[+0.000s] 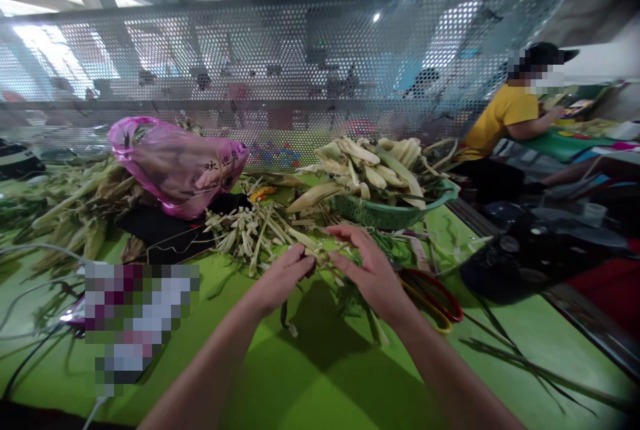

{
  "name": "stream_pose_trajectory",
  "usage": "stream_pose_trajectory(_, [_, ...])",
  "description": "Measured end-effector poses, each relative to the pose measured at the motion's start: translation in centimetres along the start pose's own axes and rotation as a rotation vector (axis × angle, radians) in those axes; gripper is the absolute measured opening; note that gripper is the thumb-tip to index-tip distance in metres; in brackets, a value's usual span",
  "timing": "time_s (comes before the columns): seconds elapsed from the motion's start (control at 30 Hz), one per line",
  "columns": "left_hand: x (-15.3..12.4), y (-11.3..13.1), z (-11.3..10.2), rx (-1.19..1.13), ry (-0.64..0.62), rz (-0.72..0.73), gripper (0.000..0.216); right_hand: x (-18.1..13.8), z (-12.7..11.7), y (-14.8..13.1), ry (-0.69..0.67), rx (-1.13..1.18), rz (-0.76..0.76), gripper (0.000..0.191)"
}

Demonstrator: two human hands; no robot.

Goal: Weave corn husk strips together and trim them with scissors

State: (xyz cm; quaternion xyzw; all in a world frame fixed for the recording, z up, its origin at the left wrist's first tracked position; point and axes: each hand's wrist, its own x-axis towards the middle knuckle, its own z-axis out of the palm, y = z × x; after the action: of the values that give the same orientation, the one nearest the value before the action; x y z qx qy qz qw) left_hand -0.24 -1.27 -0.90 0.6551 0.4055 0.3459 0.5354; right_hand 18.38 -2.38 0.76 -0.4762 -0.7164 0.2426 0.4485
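Above the green table [235,357], my left hand [285,277] is closed, thumb and fingers pinching a pale strip of corn husk [321,258]. My right hand [373,273] is on the other side of the husk, its thumb tip close to or touching it. The fingers of that hand are curved, with a gap between thumb and forefinger. Just behind both hands lies a pile of cut pale husk pieces [245,233]. Scissors with red and yellow handles [435,293] rest beside my right wrist.
A green basket [385,213] heaped with husks stands behind my right hand. At the back left are a pink plastic bag [175,167] and dried stalks [85,203]. Cables [30,250] cross the left side. A dark container [515,260] and a seated person [505,117] are at right.
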Motion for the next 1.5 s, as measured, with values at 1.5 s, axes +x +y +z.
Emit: stream_pose_trajectory(1.5, [0.4,-0.1,1.7,-0.171,0.018,0.069,0.023,0.2,-0.8,-0.5,0.268,-0.232,-0.109,0.017])
